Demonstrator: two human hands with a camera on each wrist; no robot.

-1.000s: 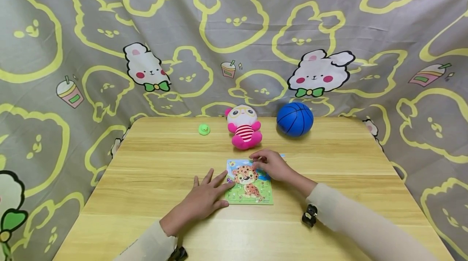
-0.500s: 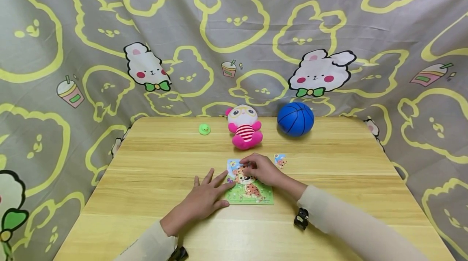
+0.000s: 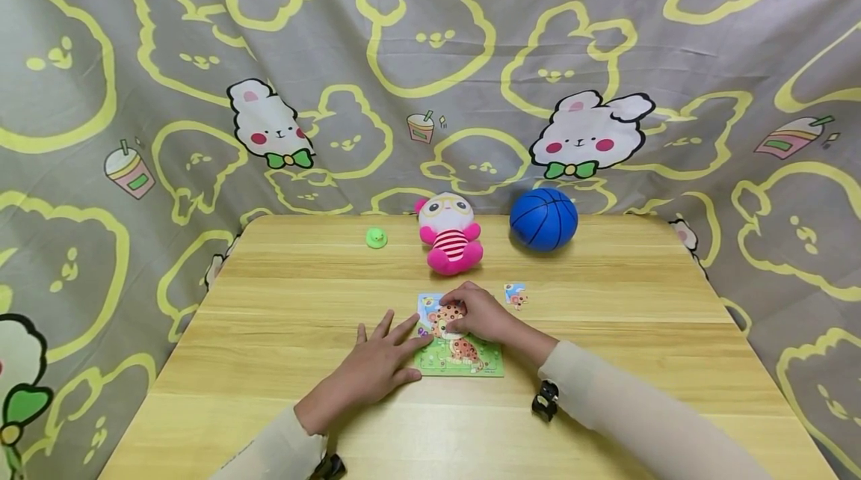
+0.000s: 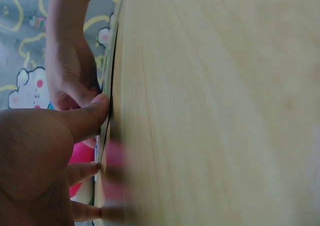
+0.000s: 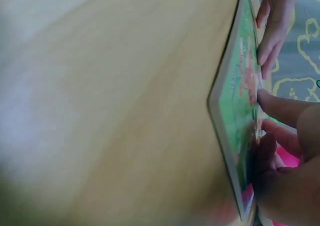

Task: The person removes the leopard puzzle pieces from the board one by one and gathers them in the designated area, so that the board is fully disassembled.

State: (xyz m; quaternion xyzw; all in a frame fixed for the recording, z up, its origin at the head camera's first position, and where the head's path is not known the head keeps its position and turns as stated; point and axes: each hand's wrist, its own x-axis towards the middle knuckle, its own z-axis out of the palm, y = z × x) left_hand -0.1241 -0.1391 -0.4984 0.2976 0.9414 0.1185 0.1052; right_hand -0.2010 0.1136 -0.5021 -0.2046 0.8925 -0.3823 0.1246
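Bending over the far right part of the leopard jigsaw puzzle (image 3: 464,351), the right hand (image 3: 484,314) brings its thumb and fingertips down to the picture. Its grip is half curled, but whether a piece is pinched there I cannot tell (the hand itself hides the spot). At the puzzle's left side, the left hand (image 3: 373,366) lies palm down with fingers spread, grasping nothing, its thumb and some fingertips touching the near-left edge.

The puzzle lies flat on the surface (image 3: 303,293); it looks close to square, so no long axis stands out. What matters most in space is the loose puzzle piece (image 3: 516,294): it lies to the right of the puzzle's far right corner, apart from it and just beyond the right wrist. From the right grip it is off to the right; that hand is clearly the nearer, with the left across the puzzle.

Beyond the puzzle's far edge sits a pink panda plush (image 3: 449,244), with a blue basketball (image 3: 543,220) farther right and a green rubber duck (image 3: 376,238) farther left.
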